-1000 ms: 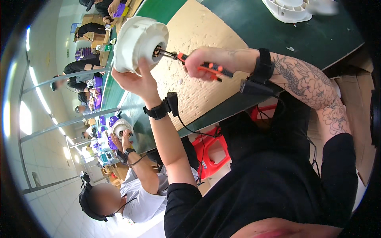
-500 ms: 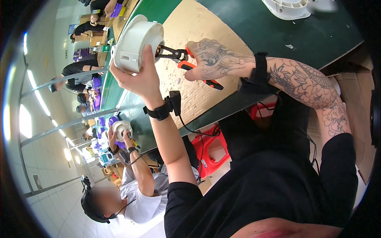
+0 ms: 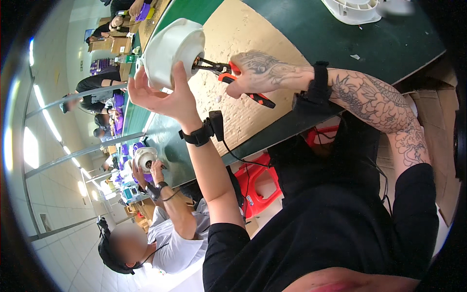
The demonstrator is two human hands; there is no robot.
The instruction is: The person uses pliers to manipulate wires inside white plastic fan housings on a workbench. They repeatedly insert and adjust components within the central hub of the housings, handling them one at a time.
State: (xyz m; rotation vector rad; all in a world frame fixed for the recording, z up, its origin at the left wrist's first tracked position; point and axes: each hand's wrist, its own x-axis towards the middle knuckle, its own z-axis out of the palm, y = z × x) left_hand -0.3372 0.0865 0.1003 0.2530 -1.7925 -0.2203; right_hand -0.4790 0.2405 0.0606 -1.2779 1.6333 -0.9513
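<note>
A white round plastic housing (image 3: 170,46) is raised over the far left of the bench, its opening facing right. My left hand (image 3: 168,100) cups its lower side loosely, thumb against the near rim and fingers spread at the left edge. Pliers (image 3: 214,67) with black jaws and orange-and-black handles lie in my right hand (image 3: 255,75), whose fingers are wrapped around the grips. The jaw tips reach into the housing's opening by a dark part; what they bite on is too small to tell.
A tan board (image 3: 262,44) covers part of the green bench (image 3: 404,44). Another white plastic part (image 3: 352,9) lies at the far right. A red stool (image 3: 260,187) stands below the bench edge. To my left a co-worker (image 3: 177,243) handles a similar white housing (image 3: 144,158).
The housing has turned, and the slot on its side no longer shows. My left fingers have loosened and spread. The pliers have shifted only slightly. The co-worker's housing has turned too.
</note>
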